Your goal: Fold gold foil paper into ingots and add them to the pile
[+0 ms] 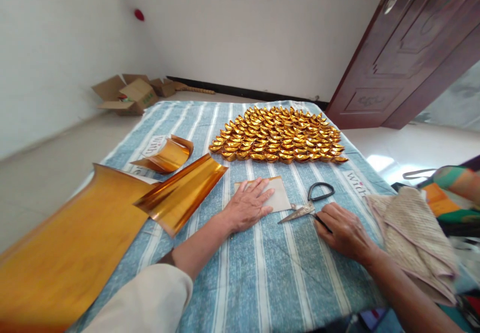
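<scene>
My left hand (247, 204) lies flat, fingers spread, on a small pale square of paper (279, 198) on the blue striped cloth (262, 273). My right hand (343, 233) rests on the cloth to the right, fingers curled around one black handle loop of the scissors (305, 204). The scissors lie on the cloth with blades pointing left, next to the paper. Behind them, many folded gold paper ingots (277, 135) sit in tight rows.
Large gold foil sheets (75, 243) lie at the left, one curled (168, 155) farther back. A folded beige towel (408, 233) lies at the right edge. Cardboard boxes (131, 93) stand on the floor by the wall; a dark wooden door (405, 58) is open at the right.
</scene>
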A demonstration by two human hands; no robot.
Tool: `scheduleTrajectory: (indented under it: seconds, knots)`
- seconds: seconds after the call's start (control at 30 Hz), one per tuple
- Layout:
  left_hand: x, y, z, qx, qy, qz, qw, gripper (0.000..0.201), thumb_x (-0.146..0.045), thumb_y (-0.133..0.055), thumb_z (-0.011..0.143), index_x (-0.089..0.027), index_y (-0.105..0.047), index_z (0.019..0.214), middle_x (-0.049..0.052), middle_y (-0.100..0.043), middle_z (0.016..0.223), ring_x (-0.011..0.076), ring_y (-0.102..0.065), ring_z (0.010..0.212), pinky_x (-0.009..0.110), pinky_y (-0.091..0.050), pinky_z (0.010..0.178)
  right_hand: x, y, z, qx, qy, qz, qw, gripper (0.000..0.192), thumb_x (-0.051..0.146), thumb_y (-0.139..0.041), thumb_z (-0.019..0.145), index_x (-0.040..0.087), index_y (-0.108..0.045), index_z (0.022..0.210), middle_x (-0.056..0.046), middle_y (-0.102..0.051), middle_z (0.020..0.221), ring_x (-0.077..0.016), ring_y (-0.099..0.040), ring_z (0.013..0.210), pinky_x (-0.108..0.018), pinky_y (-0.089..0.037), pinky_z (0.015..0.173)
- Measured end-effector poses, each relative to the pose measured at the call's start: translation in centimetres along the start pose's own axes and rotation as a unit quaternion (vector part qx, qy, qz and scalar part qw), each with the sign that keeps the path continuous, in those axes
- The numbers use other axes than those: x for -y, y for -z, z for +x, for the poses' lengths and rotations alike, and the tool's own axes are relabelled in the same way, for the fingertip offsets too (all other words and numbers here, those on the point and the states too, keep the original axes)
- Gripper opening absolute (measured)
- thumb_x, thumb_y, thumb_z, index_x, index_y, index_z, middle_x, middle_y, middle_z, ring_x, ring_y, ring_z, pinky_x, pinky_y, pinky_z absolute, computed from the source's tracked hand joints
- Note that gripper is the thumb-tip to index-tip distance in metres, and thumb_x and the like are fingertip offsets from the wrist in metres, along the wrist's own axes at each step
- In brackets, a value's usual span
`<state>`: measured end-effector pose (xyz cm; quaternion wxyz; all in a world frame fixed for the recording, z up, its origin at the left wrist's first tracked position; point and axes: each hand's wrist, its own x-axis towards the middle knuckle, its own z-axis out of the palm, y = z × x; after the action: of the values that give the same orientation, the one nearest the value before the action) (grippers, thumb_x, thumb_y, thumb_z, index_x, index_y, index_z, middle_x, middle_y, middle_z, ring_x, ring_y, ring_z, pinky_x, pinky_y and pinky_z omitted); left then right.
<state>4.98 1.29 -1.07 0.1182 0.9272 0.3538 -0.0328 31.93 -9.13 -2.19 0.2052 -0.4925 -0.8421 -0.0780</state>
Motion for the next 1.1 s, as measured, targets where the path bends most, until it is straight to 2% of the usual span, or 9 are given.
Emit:
scheduleTrajectory:
  seconds: [0.37, 0.7, 0.97, 1.1]
  knots:
    - [-0.2, 0.3, 0.2, 0.017, 0.002, -0.005, 1.000, 0.054, -0.047, -0.031, 0.097, -0.023, -0.031, 0.145, 0.010, -0.014, 0.157, 0.0274, -0.010, 0.144, 0.054, -0.008, 0.113, -0.1, -0.2, 0.2, 0.003, 0.010, -0.003, 1.000, 0.023, 0.014, -0.050, 0.086, 0.019, -0.053, 0.064, -0.002, -0.049, 0.065, -0.0173, -0.046, 0.066, -0.031, -0.037, 0.065]
    - [-0.2, 0.3, 0.3, 0.032, 0.008, -0.020, 0.999, 0.055, -0.049, -0.027, 0.097, -0.024, -0.028, 0.146, 0.008, -0.011, 0.158, 0.0261, -0.007, 0.145, 0.054, -0.007, 0.113, -0.1, 0.3, -1.0, 0.000, 0.005, 0.019, 1.000, 0.020, 0.014, -0.051, 0.086, 0.019, -0.056, 0.067, -0.002, -0.051, 0.066, -0.0167, -0.048, 0.067, -0.030, -0.039, 0.066]
    - [-0.3, 0.4, 0.3, 0.031, 0.006, -0.022, 0.999, 0.055, -0.049, -0.024, 0.097, -0.024, -0.030, 0.146, 0.007, -0.010, 0.158, 0.0249, -0.007, 0.145, 0.050, -0.006, 0.114, 0.1, -0.1, 0.5, 0.000, 0.018, 0.021, 1.000, 0.022, 0.014, -0.051, 0.085, 0.019, -0.054, 0.065, -0.002, -0.051, 0.065, -0.0167, -0.048, 0.066, -0.031, -0.038, 0.064]
    - [-0.2, 0.3, 0.4, 0.035, 0.006, -0.025, 0.999, 0.056, -0.049, -0.025, 0.097, -0.024, -0.029, 0.147, 0.007, -0.010, 0.158, 0.0256, -0.006, 0.145, 0.052, -0.006, 0.113, 0.3, 0.0, 0.2, 0.008, 0.024, 0.025, 0.999, 0.021, 0.014, -0.051, 0.085, 0.019, -0.054, 0.065, -0.003, -0.051, 0.065, -0.0169, -0.048, 0.066, -0.031, -0.038, 0.064]
